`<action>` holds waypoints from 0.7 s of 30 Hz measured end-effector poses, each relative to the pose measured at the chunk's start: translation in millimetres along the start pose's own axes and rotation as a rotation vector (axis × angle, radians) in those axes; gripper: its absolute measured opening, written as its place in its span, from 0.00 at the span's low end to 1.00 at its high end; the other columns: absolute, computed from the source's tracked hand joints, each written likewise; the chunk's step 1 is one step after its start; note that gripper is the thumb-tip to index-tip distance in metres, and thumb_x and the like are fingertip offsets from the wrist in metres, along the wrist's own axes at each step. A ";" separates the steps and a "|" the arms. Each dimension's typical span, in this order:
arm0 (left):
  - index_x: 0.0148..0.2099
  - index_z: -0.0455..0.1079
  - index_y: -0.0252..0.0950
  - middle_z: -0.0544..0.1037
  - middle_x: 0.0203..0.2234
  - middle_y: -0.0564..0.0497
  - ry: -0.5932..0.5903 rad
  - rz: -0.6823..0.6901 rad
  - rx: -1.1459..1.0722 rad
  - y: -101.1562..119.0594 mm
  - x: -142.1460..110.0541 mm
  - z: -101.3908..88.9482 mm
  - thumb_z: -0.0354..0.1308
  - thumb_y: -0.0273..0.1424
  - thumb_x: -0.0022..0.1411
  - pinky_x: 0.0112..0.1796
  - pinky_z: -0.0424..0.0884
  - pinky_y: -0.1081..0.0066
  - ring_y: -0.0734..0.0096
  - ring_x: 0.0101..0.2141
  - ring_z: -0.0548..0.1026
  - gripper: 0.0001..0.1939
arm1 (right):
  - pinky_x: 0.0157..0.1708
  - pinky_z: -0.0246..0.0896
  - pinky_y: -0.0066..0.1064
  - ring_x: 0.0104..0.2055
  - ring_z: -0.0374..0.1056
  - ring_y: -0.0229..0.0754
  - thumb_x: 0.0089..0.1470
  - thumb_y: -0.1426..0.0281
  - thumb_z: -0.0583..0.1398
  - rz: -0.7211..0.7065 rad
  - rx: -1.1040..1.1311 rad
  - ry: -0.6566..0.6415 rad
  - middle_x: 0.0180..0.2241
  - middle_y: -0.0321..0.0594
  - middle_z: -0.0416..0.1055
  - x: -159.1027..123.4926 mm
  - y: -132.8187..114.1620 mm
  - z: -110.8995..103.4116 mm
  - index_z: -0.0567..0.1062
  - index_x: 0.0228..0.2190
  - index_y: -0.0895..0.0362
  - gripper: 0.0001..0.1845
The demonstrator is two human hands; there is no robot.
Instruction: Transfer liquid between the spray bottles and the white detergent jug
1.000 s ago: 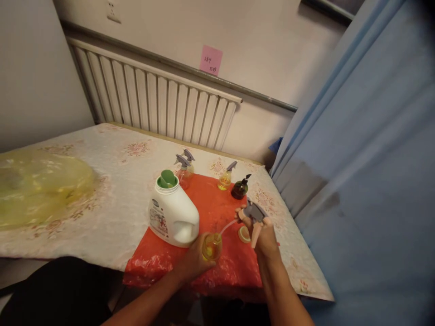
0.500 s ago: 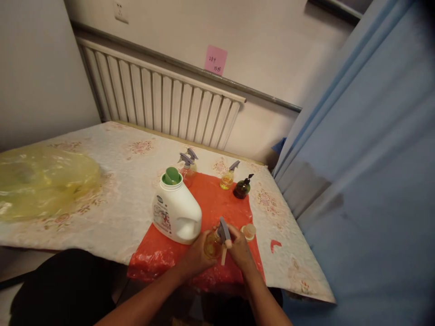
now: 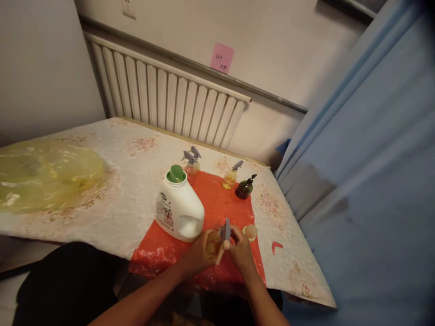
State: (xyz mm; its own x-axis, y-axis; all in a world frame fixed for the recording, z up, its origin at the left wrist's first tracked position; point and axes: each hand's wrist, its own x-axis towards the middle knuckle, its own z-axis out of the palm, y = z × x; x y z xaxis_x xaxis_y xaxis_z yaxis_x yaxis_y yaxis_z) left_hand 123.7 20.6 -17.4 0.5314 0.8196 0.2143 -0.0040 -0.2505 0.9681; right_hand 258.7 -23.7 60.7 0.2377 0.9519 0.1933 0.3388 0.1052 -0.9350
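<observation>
My left hand [image 3: 200, 253] is wrapped round a small clear spray bottle [image 3: 212, 245] with yellow liquid in it. On the bottle's neck sits a grey trigger spray head [image 3: 226, 232], its pale trigger pointing down toward me. My right hand [image 3: 240, 249] has its fingers closed round that spray head; some fingertips are hidden behind it. Just left of the bottle stands a big white jug [image 3: 181, 210] with a green spout [image 3: 177, 174] in its open mouth. A pale round cap [image 3: 250, 232] lies to the right of my right hand.
A red plastic sheet [image 3: 158, 246] lies under these things on the flowered tablecloth [image 3: 132, 176]. Farther back stand a yellow spray bottle [image 3: 229, 179], a dark pump bottle [image 3: 244, 188] and two more grey-headed sprayers [image 3: 190, 165]. A yellow plastic bag [image 3: 50, 176] is at left, a blue curtain [image 3: 360, 167] at right.
My right hand has brought the spray head from the right over to the bottle, its tube going inside. The head then turned slightly on the neck. The view has shifted a little.
</observation>
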 end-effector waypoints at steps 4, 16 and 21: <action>0.52 0.59 0.37 0.74 0.46 0.43 -0.007 -0.015 0.029 7.3 -1.2 -1.8 0.61 0.36 0.56 0.45 0.74 0.60 0.59 0.44 0.75 0.24 | 0.40 0.67 0.35 0.37 0.72 0.47 0.40 0.75 0.59 0.001 0.004 -0.016 0.32 0.37 0.77 2.0 -2.9 -0.4 0.77 0.31 0.54 0.12; 0.52 0.60 0.38 0.74 0.45 0.44 -0.022 0.006 0.080 10.2 -1.1 -6.7 0.61 0.35 0.54 0.45 0.73 0.61 0.60 0.43 0.75 0.24 | 0.40 0.67 0.35 0.36 0.71 0.45 0.42 0.77 0.57 0.039 -0.021 -0.061 0.33 0.37 0.77 1.6 8.1 0.7 0.77 0.32 0.54 0.14; 0.54 0.59 0.37 0.73 0.46 0.45 -0.039 -0.004 0.075 6.1 -1.4 -6.8 0.61 0.34 0.54 0.45 0.72 0.63 0.59 0.44 0.74 0.26 | 0.40 0.66 0.35 0.37 0.71 0.45 0.43 0.77 0.57 0.042 -0.033 -0.101 0.33 0.38 0.77 1.7 -2.2 -1.0 0.78 0.32 0.55 0.14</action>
State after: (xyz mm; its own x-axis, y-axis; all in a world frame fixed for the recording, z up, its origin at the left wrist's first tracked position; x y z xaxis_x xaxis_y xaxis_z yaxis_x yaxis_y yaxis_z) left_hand 117.2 21.4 -10.9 0.5637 0.8005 0.2036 0.0609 -0.2861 0.9563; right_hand 259.3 -22.6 63.3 0.1599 0.9796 0.1221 0.3608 0.0572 -0.9309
